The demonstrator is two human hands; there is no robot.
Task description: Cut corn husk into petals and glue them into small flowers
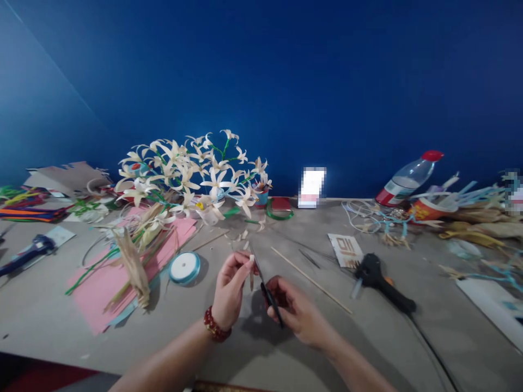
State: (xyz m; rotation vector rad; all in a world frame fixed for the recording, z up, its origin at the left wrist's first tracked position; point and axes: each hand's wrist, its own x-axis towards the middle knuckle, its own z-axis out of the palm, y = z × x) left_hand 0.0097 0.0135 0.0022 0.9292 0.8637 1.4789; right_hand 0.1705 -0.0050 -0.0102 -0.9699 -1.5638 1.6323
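Note:
My left hand (231, 288), with a red bead bracelet at the wrist, pinches a small pale strip (251, 270) that hangs from its fingertips. Beside it, my right hand (297, 311) grips black-handled scissors (265, 286), their blades pointing up and away next to the strip. Both hands hover just above the grey table (261, 348) near its front edge. Behind them stands a bunch of cream paper flowers (192, 174) on green stems.
A pink sheet (102, 283) with dried husk lies left, next to a white tape roll (184, 267). A thin wooden stick (310, 280) and a black glue gun (379, 280) lie right. A plastic bottle (408, 177), a cup and loose fibres crowd the far right.

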